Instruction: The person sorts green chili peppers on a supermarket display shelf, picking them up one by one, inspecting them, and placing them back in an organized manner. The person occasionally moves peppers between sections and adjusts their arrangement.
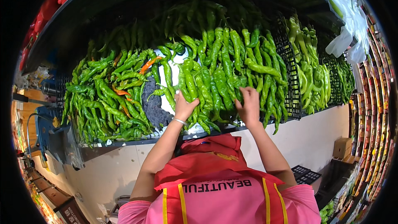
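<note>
Long green chili peppers (222, 81) lie side by side in front of me on a display shelf. My left hand (185, 104) grips a few of these green peppers near the front edge. At the right, my right hand (248, 102) rests against the peppers with fingers bent; whether it holds one cannot be told. A looser heap of green peppers (102, 99), some orange-red, fills the left part. Between the two lots show a dark grey cloth (152, 102) and a white surface (174, 71), with an orange pepper (150, 64) above the cloth.
A black mesh divider (289, 77) stands right of the peppers, with paler green peppers (306, 68) beyond it. Plastic bags (351, 28) hang at the upper right. Red peppers (43, 15) lie at the upper left. A cardboard box (342, 147) stands at the right.
</note>
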Action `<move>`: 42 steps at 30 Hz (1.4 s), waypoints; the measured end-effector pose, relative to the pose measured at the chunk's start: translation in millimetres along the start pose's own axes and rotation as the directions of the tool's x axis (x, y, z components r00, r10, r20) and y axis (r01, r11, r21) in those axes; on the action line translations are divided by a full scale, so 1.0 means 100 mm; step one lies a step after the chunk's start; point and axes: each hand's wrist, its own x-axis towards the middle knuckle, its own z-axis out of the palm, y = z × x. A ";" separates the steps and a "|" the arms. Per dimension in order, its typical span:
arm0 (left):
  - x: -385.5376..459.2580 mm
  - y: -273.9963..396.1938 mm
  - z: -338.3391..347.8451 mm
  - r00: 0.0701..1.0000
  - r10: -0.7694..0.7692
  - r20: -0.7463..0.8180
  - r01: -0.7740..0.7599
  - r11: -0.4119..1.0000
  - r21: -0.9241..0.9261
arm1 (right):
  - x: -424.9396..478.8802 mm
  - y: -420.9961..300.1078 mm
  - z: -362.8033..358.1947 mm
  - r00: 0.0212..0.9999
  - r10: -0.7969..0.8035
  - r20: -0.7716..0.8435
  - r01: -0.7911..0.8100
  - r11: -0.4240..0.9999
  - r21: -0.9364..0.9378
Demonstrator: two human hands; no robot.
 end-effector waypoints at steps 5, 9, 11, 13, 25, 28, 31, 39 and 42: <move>0.12 0.25 -0.29 0.916 -0.186 0.357 0.392 0.608 -0.690 | 0.38 -0.49 0.44 0.997 -0.048 0.055 0.032 0.963 0.266; 0.11 0.13 -0.22 0.979 -0.076 0.191 0.186 0.719 -0.670 | 0.51 -0.96 0.90 0.980 0.040 0.195 -0.029 0.998 -0.057; 0.00 0.33 -0.21 0.987 -0.046 0.152 0.139 0.705 -0.695 | 0.44 -0.85 0.97 0.992 0.050 0.114 -0.063 0.991 0.115; -0.10 0.43 -0.23 0.996 0.056 0.063 -0.014 0.846 -0.533 | 0.37 -0.81 0.90 0.999 0.043 0.030 -0.049 0.969 0.242; 0.07 1.80 -0.01 0.901 0.253 0.353 0.054 0.741 -0.670 | 0.81 -0.41 -0.59 0.961 0.171 -0.216 -0.069 0.909 0.410; 0.43 1.92 0.36 0.951 0.203 0.233 -0.105 0.922 -0.372 | 0.83 0.02 -0.61 0.957 0.233 -0.175 -0.209 0.967 0.146; 0.52 1.57 0.79 0.973 0.141 0.182 -0.154 0.986 0.060 | 0.69 0.51 -0.38 0.993 0.113 -0.037 -0.119 0.936 -0.330; 0.59 1.66 0.77 0.949 0.055 0.309 -0.143 0.953 0.269 | 0.37 0.43 -0.23 0.993 0.099 0.064 -0.076 0.953 -0.293; 0.64 1.35 0.36 0.948 0.241 0.210 -0.232 0.970 -0.067 | 0.33 0.39 -0.32 0.997 0.078 0.005 -0.076 0.981 -0.176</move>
